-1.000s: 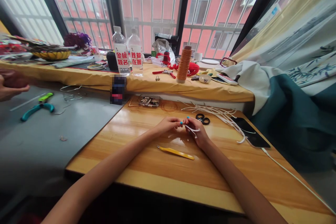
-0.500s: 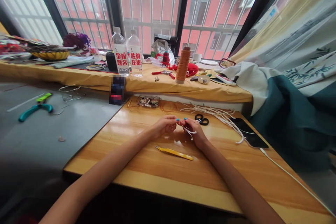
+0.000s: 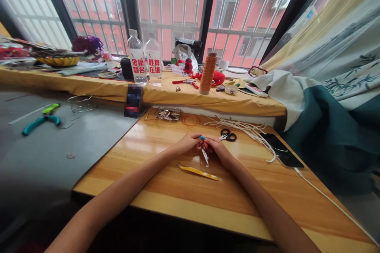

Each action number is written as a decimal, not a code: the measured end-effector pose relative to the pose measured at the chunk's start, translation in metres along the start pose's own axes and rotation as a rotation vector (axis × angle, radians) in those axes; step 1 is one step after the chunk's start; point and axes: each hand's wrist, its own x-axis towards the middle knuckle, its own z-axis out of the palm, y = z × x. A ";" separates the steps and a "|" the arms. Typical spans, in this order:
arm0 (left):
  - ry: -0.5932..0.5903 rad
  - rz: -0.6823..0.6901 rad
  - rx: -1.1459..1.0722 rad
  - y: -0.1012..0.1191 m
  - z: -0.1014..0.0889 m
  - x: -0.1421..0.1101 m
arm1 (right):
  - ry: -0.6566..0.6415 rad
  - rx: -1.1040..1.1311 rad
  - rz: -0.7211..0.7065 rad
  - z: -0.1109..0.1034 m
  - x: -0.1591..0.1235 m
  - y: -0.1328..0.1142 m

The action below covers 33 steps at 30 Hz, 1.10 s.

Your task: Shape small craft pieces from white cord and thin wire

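My left hand (image 3: 191, 142) and my right hand (image 3: 217, 148) meet above the middle of the wooden table, fingertips touching. Both are closed in a pinch, blue nails side by side. Between and below the fingers hangs a thin white strip (image 3: 205, 157), its lower end free and its upper part hidden by the fingers. It looks like the loose white strips (image 3: 242, 127) lying at the back right. In front of my hands lie yellow tweezers (image 3: 198, 172). Black-handled scissors (image 3: 228, 136) rest just behind my right hand.
A phone (image 3: 280, 150) with a cable lies at the right. A small clear box (image 3: 168, 114) sits at the back edge. Teal pliers (image 3: 41, 123) are on the grey surface at left. Bottles (image 3: 137, 61) and an orange thread spool (image 3: 208, 74) stand on the ledge.
My hands have drawn together until the fingertips touch. The white strip has swung from pointing right at my right hand to hanging down between both hands.
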 end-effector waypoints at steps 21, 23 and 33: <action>0.022 0.020 0.209 0.006 0.002 -0.002 | -0.073 -0.157 -0.010 -0.003 0.004 -0.001; 0.027 0.029 0.234 0.005 0.001 -0.002 | -0.069 -0.153 -0.011 -0.002 0.005 -0.001; 0.050 0.110 0.365 0.005 -0.008 0.000 | 0.003 -0.057 -0.026 0.003 -0.002 -0.001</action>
